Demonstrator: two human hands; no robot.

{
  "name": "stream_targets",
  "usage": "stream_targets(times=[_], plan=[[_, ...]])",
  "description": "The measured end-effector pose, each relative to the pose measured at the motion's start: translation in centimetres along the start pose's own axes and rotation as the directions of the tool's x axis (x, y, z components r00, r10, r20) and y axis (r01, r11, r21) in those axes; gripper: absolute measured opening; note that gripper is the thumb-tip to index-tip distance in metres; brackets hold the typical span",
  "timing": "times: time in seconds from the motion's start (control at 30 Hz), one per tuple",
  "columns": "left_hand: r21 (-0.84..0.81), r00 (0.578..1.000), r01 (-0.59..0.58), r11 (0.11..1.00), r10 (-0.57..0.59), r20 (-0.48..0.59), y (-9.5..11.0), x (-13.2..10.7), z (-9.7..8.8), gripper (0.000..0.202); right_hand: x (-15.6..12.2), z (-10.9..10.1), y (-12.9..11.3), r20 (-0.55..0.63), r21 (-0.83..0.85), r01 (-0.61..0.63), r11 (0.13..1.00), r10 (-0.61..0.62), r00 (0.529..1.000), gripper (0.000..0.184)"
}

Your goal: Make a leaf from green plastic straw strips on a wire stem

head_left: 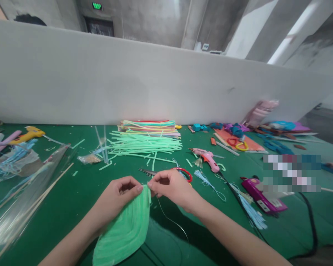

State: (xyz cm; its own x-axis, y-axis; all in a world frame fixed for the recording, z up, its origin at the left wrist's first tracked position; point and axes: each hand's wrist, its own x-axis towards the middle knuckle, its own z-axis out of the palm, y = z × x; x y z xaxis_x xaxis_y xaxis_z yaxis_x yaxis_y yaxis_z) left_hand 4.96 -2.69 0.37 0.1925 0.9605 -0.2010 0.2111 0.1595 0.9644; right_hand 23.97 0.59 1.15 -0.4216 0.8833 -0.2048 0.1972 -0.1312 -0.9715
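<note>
My left hand (124, 194) pinches the top of a light green, fan-shaped piece (124, 229) made of curved strips laid side by side. It hangs tilted down to the left, above the table. At its top right corner, the thumb and fingers of my right hand (169, 186) are pinched together, next to a short green strip end. A thin pale thread or wire (170, 220) trails down from beneath the right hand. Just behind the right hand lie scissors with red handles (187, 174), partly covered by it.
Loose green strips (147, 143) lie in a heap ahead on the green table. A pink glue gun (207, 157) and a magenta tool (263, 197) are to the right, with cords. Left are a yellow glue gun (29, 135) and clear plastic wrap (24, 207). A white partition (100, 74) stands behind.
</note>
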Motion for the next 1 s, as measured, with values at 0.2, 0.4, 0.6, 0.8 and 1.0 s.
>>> stream_targets(times=[0.2, 0.4, 0.6, 0.8, 1.0], plan=[[-0.009, 1.0, -0.015, 1.0, 0.015, -0.018, 0.1, 0.0, -0.2, 0.018, -0.1, 0.4, 0.1, -0.039, -0.058, 0.041, 0.997, -0.043, 0.998, 0.025], [0.026, 0.999, -0.019, 0.999, 0.02, -0.035, 0.1, 0.1, -0.2, 0.019, 0.0, 0.4, 0.2, -0.051, -0.114, 0.059, 0.992, -0.065, 0.997, 0.027], [-0.052, 1.0, -0.002, 0.999, 0.002, -0.005, -0.2, 0.0, -0.1, 0.024, 0.3, -0.3, 0.5, -0.01, 0.088, -0.011, 0.996, 0.012, 1.0, 0.04], [-0.114, 0.998, 0.052, 0.992, -0.049, 0.032, -0.5, 0.2, -0.2, 0.026, 0.2, -0.3, 1.6, 0.16, 0.172, -0.152, 0.973, 0.125, 0.979, 0.042], [-0.158, 0.996, 0.09, 0.983, -0.09, 0.004, -1.0, 0.4, -0.3, 0.029, 0.1, 0.1, 2.3, 0.19, 0.191, -0.138, 0.972, 0.102, 0.976, 0.038]])
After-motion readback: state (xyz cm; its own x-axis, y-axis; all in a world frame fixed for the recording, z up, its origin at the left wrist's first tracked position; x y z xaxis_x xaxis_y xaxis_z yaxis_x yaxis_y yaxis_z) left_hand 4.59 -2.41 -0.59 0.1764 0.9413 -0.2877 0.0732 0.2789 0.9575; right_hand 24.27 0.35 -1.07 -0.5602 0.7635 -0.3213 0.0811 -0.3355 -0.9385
